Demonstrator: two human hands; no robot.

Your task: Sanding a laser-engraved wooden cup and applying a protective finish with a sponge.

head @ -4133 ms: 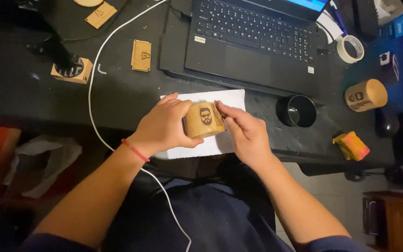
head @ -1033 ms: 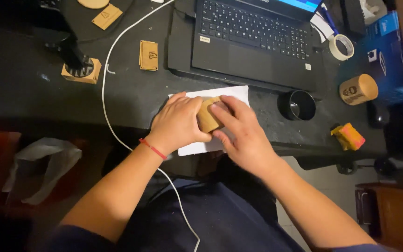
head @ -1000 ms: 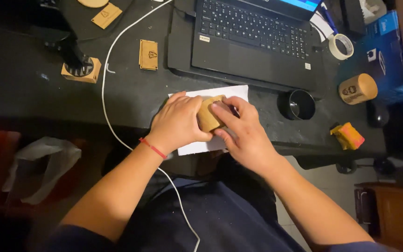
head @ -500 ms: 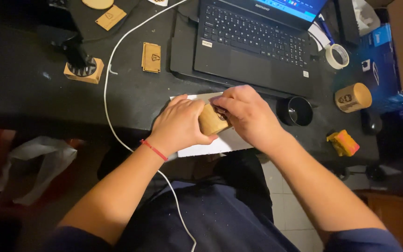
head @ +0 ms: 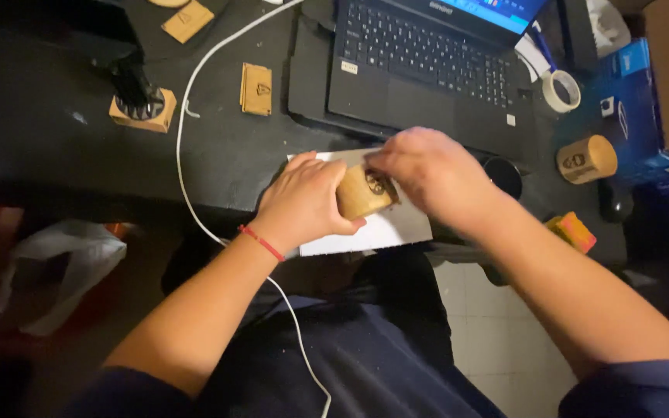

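Left hand [head: 303, 203] wraps around a small wooden cup [head: 364, 191], fingers closed on its side, holding it just above a white sheet of paper [head: 381, 231] at the near edge of the black desk [head: 56, 147]. Right hand [head: 435, 174] sits on the cup's far end, fingers curled over it and touching; whether they pinch the rim or only rest there can't be told. Cup lies tilted on its side, a dark engraved mark facing the camera; its opening is covered by the right hand, so any contents are hidden. Red string bracelet [head: 262, 242] on the left wrist. Behind the hands a black laptop [head: 427, 73], screen cut off by the top edge. Right of it a roll of white tape [head: 560, 90] and a blue box [head: 630, 101], with a second wooden cup [head: 587, 159] lying sideways beside the box, inside not visible. A round black object [head: 505, 174] just past the right hand, partly hidden, hard to identify. A yellow and orange block [head: 574, 231] near the right forearm. White cable [head: 183, 147] runs across the desk and down over the lap. Left side: flat wooden tag [head: 256, 88], a wooden block carrying a dark object [head: 142, 104], another tag [head: 187, 19] cut off at top. White plastic bag [head: 56, 267] on the dim floor, contents unclear.
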